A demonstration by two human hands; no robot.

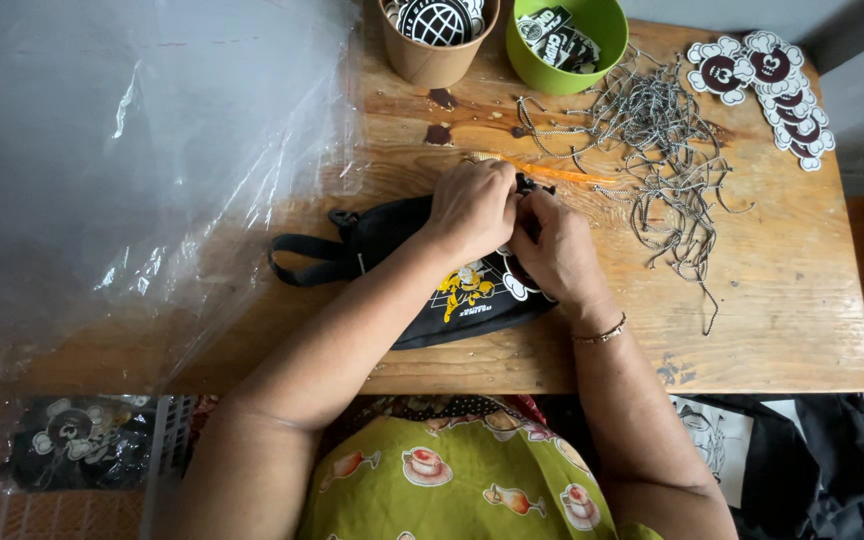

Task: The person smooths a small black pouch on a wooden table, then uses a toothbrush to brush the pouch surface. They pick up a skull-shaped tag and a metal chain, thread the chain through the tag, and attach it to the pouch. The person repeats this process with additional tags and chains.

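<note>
A black fabric bag [407, 285] with a yellow printed figure and a strap loop lies on the wooden table [792, 300] in front of me. My left hand [472, 208] rests on its upper edge with fingers curled. My right hand [555, 250], wearing a thin bracelet, meets it fingertip to fingertip at the bag's top right corner. Both pinch something small there, hidden between the fingers. A white-and-dark cut-out tag [515, 285] shows just under my right hand.
A heap of thin metal ball chains [652, 130] spreads right of my hands. Flower-shaped tags [772, 80] are stacked at the far right corner. A brown paper cup [437, 40] and a green cup [564, 45] hold more tags. Clear plastic sheeting [132, 170] covers the left.
</note>
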